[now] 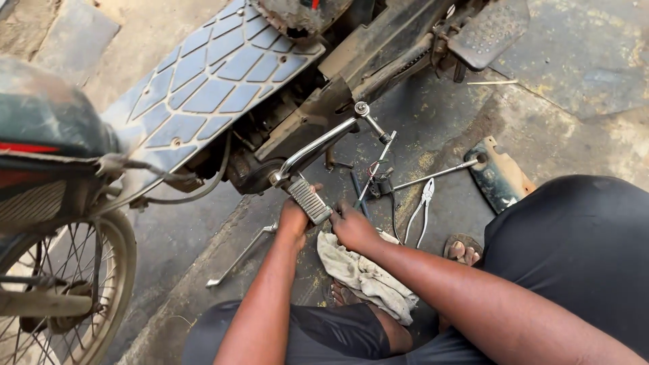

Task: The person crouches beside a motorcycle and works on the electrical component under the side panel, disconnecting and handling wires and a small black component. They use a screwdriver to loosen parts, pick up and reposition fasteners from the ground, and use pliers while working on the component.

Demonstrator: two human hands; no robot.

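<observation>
A motorbike (223, 74) lies tipped over in front of me, its ribbed side panel facing up. A chrome lever with a ribbed foot pedal (308, 201) sticks out from its underside. My left hand (293, 217) is closed around the lower part of the lever, just beside the pedal. My right hand (351, 226) is closed near the pedal's right end; what it grips is hidden by the fingers. A dirty pale rag (365, 277) lies on the ground under my right forearm.
Pliers (422, 206) with pale handles, a long metal rod (436, 174) and a rusty bracket plate (500, 177) lie on the stained concrete to the right. A thin metal bar (240, 257) lies left of my arm. The spoked front wheel (61, 290) stands at the lower left.
</observation>
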